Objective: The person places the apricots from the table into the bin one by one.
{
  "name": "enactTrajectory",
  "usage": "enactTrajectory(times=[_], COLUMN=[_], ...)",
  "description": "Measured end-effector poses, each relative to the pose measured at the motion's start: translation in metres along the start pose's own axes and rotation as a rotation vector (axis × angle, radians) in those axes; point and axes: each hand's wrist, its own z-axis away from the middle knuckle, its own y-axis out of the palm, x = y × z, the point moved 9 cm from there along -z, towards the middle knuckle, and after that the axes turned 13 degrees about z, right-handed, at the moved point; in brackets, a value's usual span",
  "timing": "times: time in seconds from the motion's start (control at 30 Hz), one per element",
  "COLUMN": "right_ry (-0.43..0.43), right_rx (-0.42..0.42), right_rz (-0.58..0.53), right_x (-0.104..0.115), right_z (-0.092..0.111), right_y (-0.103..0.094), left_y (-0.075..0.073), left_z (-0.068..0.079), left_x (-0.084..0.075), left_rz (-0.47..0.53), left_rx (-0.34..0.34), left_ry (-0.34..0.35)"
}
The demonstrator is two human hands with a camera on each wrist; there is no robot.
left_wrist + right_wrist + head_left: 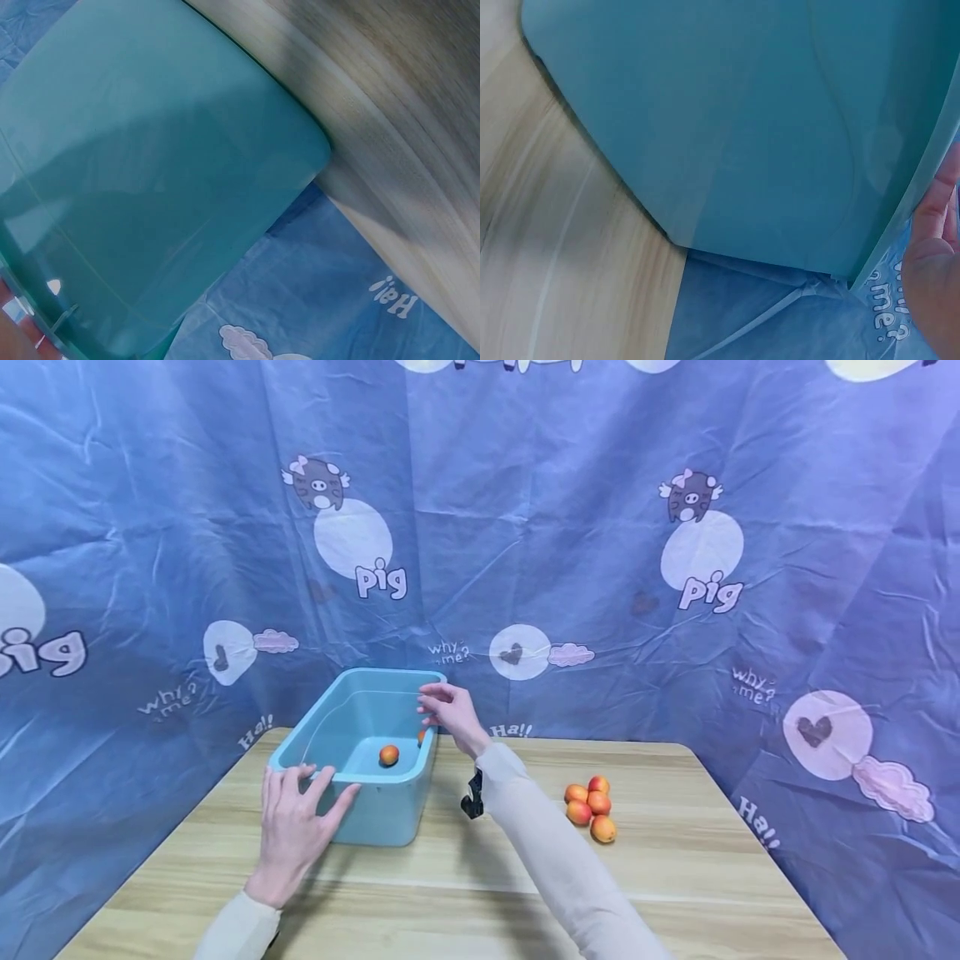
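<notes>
A light blue plastic bin (397,789) sits on the left of the table. On its floor lies an orange-red fruit (388,755), apricot-like in look; a second one (422,737) shows partly by the right wall, below the right fingertips. My left hand (292,822) grips the bin's near rim at the left corner, fingers over the edge and thumb along the near wall. Above the right rim, toward the far corner, my right hand (453,714) hangs with fingers and thumb apart. In the right wrist view its fingers (934,214) overlap the rim; no fruit shows in them.
Several more orange-red fruits (598,803) are grouped on the wooden table (675,860), right of the right forearm. A blue cloth (525,552) with pig prints hangs behind and at both sides of the table.
</notes>
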Motion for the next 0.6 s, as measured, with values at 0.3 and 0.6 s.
enactTrajectory(times=[0.3, 0.6], right_ry=[-0.020, -0.046], right_rx=[0.026, 0.067], right_rz=[0.045, 0.059], right_x=[0.000, -0.009], right_z=[0.022, 0.034], right_y=[-0.007, -0.027], left_y=[-0.010, -0.004], left_z=[0.000, -0.001], left_x=[-0.002, -0.005], left_rz=[0.032, 0.043], left_rx=[-0.086, -0.097], left_ry=[0.023, 0.030])
